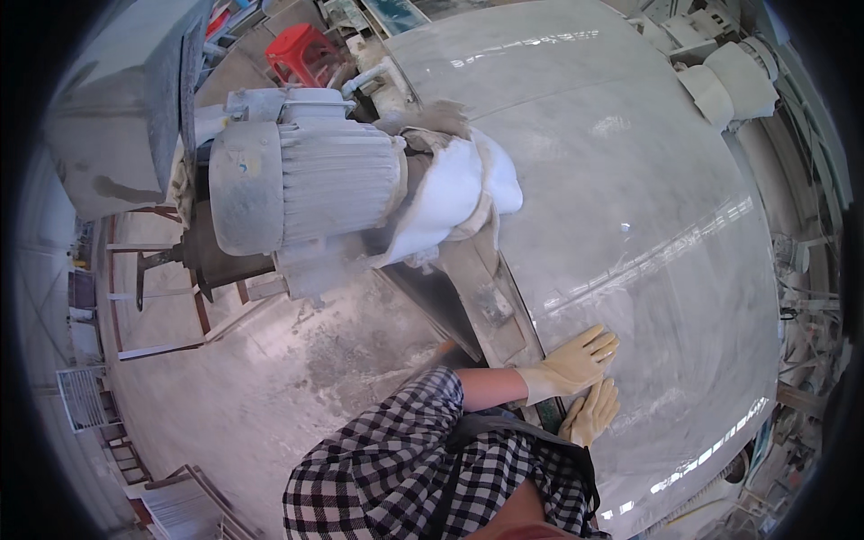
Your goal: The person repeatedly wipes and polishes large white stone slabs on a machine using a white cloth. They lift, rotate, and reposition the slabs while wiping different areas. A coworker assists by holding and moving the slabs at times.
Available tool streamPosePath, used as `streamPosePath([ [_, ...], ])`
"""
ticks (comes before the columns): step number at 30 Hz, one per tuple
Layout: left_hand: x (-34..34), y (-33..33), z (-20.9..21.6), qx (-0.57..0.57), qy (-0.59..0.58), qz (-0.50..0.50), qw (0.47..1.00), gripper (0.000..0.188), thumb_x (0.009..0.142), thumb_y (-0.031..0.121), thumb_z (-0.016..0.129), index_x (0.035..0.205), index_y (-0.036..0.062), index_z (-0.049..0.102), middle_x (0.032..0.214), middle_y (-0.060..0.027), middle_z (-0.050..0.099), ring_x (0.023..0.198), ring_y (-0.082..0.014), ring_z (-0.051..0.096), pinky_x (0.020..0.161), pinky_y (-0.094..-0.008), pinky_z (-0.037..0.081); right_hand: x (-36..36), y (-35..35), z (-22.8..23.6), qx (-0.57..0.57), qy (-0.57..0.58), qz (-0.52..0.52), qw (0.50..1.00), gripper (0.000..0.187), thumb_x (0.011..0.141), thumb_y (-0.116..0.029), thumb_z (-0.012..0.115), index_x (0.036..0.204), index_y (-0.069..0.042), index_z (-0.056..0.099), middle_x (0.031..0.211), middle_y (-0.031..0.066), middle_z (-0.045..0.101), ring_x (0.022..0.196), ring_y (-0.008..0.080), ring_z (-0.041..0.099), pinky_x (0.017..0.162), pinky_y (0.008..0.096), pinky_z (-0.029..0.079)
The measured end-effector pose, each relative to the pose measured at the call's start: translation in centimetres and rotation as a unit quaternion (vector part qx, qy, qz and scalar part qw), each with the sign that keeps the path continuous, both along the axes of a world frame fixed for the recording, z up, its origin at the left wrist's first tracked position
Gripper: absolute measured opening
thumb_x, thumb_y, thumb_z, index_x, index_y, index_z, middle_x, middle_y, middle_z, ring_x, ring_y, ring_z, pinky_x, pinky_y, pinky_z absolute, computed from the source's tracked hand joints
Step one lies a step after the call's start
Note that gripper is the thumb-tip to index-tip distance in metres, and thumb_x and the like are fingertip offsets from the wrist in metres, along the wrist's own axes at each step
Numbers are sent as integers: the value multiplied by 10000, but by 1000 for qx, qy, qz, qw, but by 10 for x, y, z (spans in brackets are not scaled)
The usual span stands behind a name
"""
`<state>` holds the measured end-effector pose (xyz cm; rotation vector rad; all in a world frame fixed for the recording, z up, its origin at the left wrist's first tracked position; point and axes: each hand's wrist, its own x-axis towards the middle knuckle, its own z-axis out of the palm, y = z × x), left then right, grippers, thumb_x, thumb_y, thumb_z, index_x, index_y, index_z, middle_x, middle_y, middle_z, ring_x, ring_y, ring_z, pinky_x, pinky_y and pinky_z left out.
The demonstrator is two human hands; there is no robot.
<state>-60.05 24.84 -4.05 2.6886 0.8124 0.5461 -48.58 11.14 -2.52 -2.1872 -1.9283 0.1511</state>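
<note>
Both my hands wear cream-coloured gloves and rest on a large, glossy grey slab-like surface, near its left edge. My left hand lies with its fingers stretched out toward the right, below a bare forearm and a black-and-white checked sleeve. Just below it, close beside it, is my right hand, its fingers also extended and holding nothing that shows. The right forearm is mostly hidden by my clothing and a dark strap. Light streaks reflect off the smooth surface around the gloves.
A big, dusty ribbed motor stands left of the slab, with white cloth bundled at its end. Behind it is a red plastic stool. White cylindrical machine parts line the far right edge. Dusty floor lies at left.
</note>
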Motion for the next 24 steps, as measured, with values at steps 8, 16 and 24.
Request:
streamPosePath([
  [8, -2, 5, -2, -8, -43, -8, 999, 484, 895, 309, 582, 1233, -24, 681, 1433, -172, 573, 1435, -332, 409, 1228, -532, 231, -5, 7, -6, 22, -25, -16, 999, 465, 1019, -112, 528, 1460, 24, 471, 1547, 274, 439, 1451, 468, 373, 1212, 580, 223],
  [16, -1, 5, -7, 2, -19, -22, 1000, 509, 912, 312, 534, 1256, -37, 671, 1443, -181, 572, 1450, -339, 394, 1235, -535, 201, -11, 11, -6, 24, -20, -40, 999, 421, 1033, -129, 528, 1420, 35, 510, 1535, 272, 456, 1449, 458, 383, 1210, 572, 230],
  [24, 2, 7, -12, -12, -34, -15, 999, 496, 902, 297, 538, 1246, -30, 683, 1425, -196, 588, 1443, -352, 409, 1243, -533, 200, -15, 23, 3, 69, -28, -13, 997, 427, 1052, -169, 501, 1438, 12, 505, 1534, 255, 466, 1440, 457, 397, 1207, 573, 239],
])
